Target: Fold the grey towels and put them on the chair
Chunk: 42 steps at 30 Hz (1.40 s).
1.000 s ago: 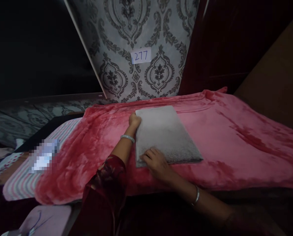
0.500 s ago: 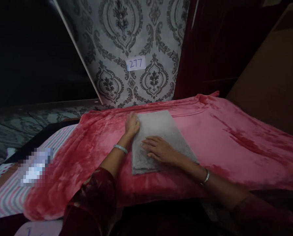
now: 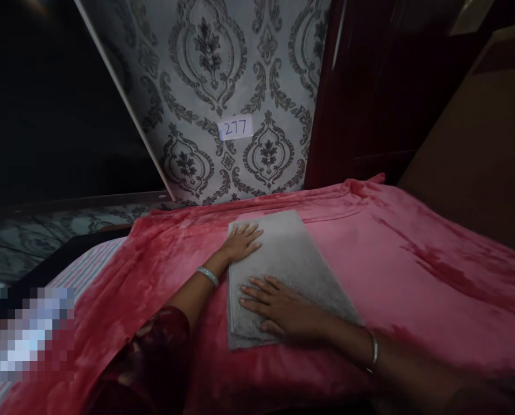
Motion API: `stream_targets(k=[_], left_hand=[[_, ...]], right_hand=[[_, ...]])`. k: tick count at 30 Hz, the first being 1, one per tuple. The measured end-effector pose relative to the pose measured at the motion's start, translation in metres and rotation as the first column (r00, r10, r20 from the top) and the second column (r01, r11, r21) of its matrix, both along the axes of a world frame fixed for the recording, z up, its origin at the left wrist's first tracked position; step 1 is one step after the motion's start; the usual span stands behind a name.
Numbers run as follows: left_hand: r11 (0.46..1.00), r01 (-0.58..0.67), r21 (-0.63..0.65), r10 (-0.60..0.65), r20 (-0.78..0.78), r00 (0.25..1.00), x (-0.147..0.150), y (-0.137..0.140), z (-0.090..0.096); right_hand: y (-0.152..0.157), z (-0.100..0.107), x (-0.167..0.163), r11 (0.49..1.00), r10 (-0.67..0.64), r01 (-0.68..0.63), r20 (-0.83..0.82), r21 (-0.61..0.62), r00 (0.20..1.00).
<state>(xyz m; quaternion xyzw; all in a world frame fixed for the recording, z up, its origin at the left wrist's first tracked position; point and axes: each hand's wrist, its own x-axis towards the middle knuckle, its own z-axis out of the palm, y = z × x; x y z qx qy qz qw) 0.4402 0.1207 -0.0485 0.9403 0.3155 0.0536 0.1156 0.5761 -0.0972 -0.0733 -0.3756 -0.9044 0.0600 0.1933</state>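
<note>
A: Where's the grey folded cloth (image 3: 283,253)?
B: Mid-scene, lying flat on the pink blanket (image 3: 395,253). Stacked layers show along its left edge and near left corner. Near right part is covered by the right forearm.

A: Left hand (image 3: 242,245)?
B: Palm down on the cloth's far left corner. Fingers straight and fanned apart, nothing gripped.

A: Right hand (image 3: 281,311)?
B: Also palm down, on the near part of the cloth, fingertips toward the left. Fingers extended, small gaps between them. Contact only, no hold on anything. Can't tell how hard either one presses.

A: On the wrists?
B: A pale bracelet (image 3: 208,276) on the left, a silver bangle (image 3: 373,351) on the right. The left arm also has a dark red sleeve (image 3: 153,351).

A: Surroundings?
B: Striped cloth (image 3: 97,256) at left, partly under the blanket. Pixelated patch over it at near left, contents unreadable. Far side: patterned wallpaper (image 3: 207,57) with a paper label (image 3: 235,127) reading 277. Black panel (image 3: 45,115) far left, dark red glossy panel (image 3: 369,86) far right, brown board (image 3: 486,150) right of that.
</note>
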Motion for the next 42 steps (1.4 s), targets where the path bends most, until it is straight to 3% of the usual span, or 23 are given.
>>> stream_targets(k=[5, 9, 13, 15, 17, 20, 22, 24, 27, 31, 34, 38, 42], left_hand=[[0.99, -0.141, 0.028, 0.141, 0.002, 0.99, 0.003, 0.034, -0.004], [0.982, -0.185, 0.037, 0.188, -0.14, 0.972, 0.004, 0.042, 0.003], [0.977, -0.186, 0.1, 0.203, -0.197, 0.959, 0.013, 0.032, 0.024], [0.989, -0.065, 0.132, 0.086, -0.158, 0.984, 0.026, 0.013, 0.035], [0.981, 0.174, 0.086, -0.165, -0.101, 0.981, 0.043, -0.013, 0.04], [0.863, 0.501, -0.064, -0.504, -0.038, 0.863, 0.073, -0.055, 0.033], [0.79, 0.606, -0.095, -0.611, -0.044, 0.79, 0.089, -0.069, 0.022], [0.759, 0.648, -0.055, -0.651, -0.07, 0.756, 0.1, -0.066, 0.01], [0.8, 0.598, 0.041, -0.593, -0.095, 0.8, 0.104, -0.032, 0.0], [0.924, 0.369, 0.101, -0.36, -0.099, 0.928, 0.103, 0.027, -0.001], [0.965, 0.248, 0.083, -0.243, -0.065, 0.968, 0.104, 0.053, -0.005], [0.97, 0.224, 0.093, -0.225, 0.002, 0.974, 0.105, 0.061, -0.009], [0.979, 0.017, 0.203, 0.001, -0.087, 0.996, 0.105, 0.049, 0.0]], right_hand=[[0.001, -0.001, 0.0, 1.0, -0.009, 0.009, -0.001, 0.0, 1.0], [0.003, 0.008, 0.0, 0.983, 0.028, -0.023, 0.022, -0.179, 0.999], [0.001, 0.026, 0.011, 0.957, 0.059, -0.059, -0.009, -0.284, 0.998], [-0.002, 0.035, 0.022, 0.964, 0.06, -0.067, -0.036, -0.257, 0.998], [-0.005, 0.037, 0.033, 0.976, 0.043, -0.051, -0.045, -0.211, 0.998], [-0.007, 0.029, 0.044, 0.979, 0.065, -0.068, -0.024, -0.192, 0.998], [-0.008, 0.02, 0.046, 0.972, 0.083, -0.085, -0.019, -0.217, 0.996], [-0.01, 0.014, 0.046, 0.966, 0.072, -0.078, -0.031, -0.245, 0.997], [-0.012, 0.014, 0.047, 0.959, 0.071, -0.083, -0.054, -0.27, 0.996], [-0.012, 0.019, 0.049, 0.959, 0.069, -0.09, -0.086, -0.267, 0.994], [-0.011, 0.019, 0.05, 0.954, 0.075, -0.103, -0.107, -0.282, 0.991], [-0.01, 0.018, 0.049, 0.947, 0.082, -0.112, -0.111, -0.301, 0.99], [-0.012, 0.019, 0.048, 0.951, 0.066, -0.095, -0.106, -0.295, 0.992]])
